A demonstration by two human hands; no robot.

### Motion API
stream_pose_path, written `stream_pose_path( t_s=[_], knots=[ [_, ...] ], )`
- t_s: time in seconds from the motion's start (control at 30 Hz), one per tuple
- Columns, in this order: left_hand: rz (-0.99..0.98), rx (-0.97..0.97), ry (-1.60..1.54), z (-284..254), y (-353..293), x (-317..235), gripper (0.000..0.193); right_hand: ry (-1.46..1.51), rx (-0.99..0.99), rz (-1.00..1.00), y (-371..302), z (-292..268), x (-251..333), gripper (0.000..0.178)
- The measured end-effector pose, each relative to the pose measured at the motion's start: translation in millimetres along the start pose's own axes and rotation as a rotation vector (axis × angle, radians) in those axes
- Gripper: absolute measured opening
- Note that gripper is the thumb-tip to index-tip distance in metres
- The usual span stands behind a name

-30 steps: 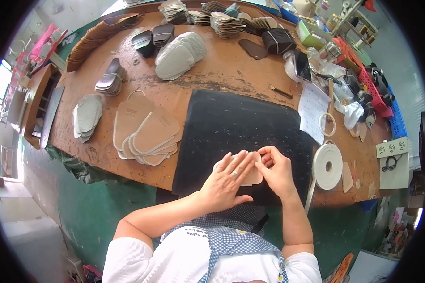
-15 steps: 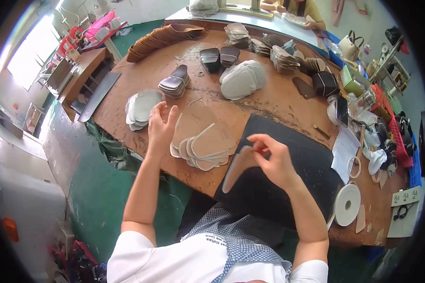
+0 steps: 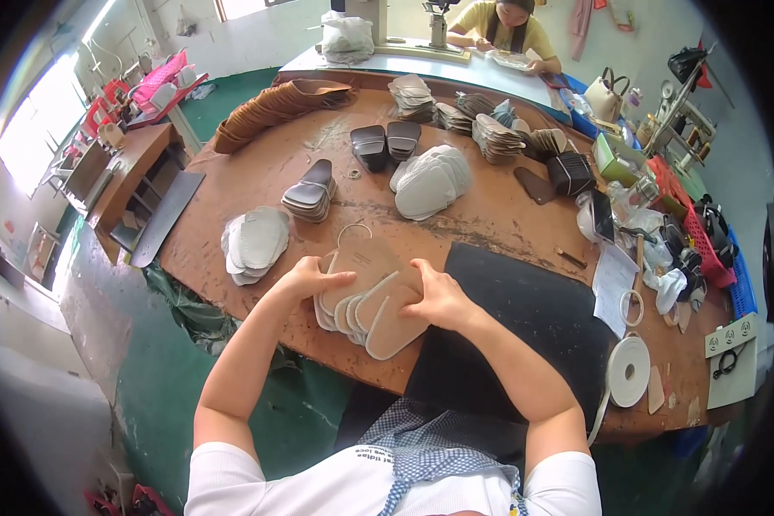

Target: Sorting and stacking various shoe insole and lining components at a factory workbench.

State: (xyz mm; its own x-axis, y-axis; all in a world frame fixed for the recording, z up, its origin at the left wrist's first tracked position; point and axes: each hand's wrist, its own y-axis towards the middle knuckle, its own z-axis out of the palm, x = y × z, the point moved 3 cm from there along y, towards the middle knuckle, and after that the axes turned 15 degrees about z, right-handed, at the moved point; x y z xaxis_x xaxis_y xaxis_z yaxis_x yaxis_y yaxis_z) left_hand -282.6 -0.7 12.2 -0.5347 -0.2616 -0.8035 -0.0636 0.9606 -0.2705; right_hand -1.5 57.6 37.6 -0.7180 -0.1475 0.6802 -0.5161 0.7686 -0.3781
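A fanned stack of flat tan shoe-shaped pieces (image 3: 361, 297) lies near the front edge of the brown worktable (image 3: 232, 198). My left hand (image 3: 305, 279) rests open on the stack's left edge, thumb on a top piece. My right hand (image 3: 439, 297) is at the stack's right side, fingers curled on the tan piece (image 3: 391, 331) that lies nearest me. A black mat (image 3: 516, 318) lies just right of the stack, partly under my right forearm.
Left of the stack sits a pile of grey pieces (image 3: 256, 242); beyond are a dark stack (image 3: 311, 191) and a white pile (image 3: 432, 182). A white tape roll (image 3: 629, 371), paper (image 3: 615, 279) and clutter fill the right side. Another person (image 3: 503, 26) works at the far table.
My head and hands have shifted left from the black mat to the tan stack. The right hand has carried a tan piece over and set it down on the stack; the left hand came down onto it.
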Motion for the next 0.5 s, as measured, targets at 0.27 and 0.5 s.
stream_pose_path(
  t_s=[0.27, 0.5],
  knots=[
    [0.161, -0.089, 0.051, 15, -1, -22, 0.089, -0.046, -0.271, -0.178, -49, -10, 19, 0.066],
    [0.162, -0.088, 0.153, 5, 10, -25, 0.085, 0.094, -0.159, -0.168, 1, -16, 27, 0.073]
  ],
)
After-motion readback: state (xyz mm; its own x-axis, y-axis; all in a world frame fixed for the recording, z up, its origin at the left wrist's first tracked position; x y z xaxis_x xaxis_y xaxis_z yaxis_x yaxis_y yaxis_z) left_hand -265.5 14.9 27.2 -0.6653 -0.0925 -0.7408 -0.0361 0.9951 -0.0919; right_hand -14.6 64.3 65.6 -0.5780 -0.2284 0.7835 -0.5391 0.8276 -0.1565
